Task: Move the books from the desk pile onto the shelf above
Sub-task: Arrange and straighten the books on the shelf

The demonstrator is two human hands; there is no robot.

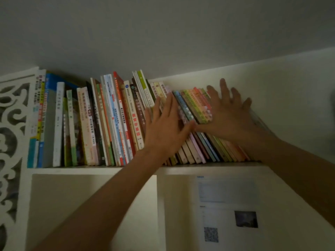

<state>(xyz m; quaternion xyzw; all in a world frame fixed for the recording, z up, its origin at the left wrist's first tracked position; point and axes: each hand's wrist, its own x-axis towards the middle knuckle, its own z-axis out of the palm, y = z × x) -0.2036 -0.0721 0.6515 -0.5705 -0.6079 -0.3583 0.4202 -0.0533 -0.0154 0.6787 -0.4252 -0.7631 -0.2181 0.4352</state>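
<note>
White wall fills the upper view above a white shelf [76, 170] packed with books. A carved white side panel [12, 134] bounds the shelf at 9 o'clock.

Contents: upright books [108, 122] occupy the left and centre. A leaning group of thin books [199, 109], the likely task items, sits at the right end, long axes tilted with tops toward 11 o'clock. The desk pile is not in view.

Left hand [165, 127]: fingers spread, palm flat against the spines where the upright books meet the leaning group; grasping nothing.

Right hand [230, 115]: fingers splayed wide, palm pressed on the right flank of the leaning group; holding nothing.

Key relation: the leaning group lies between both hands, right hand at its 3 o'clock side. Squaring it probably requires a push toward 9 o'clock.

A printed sheet [228, 203] is fixed in the compartment below.
</note>
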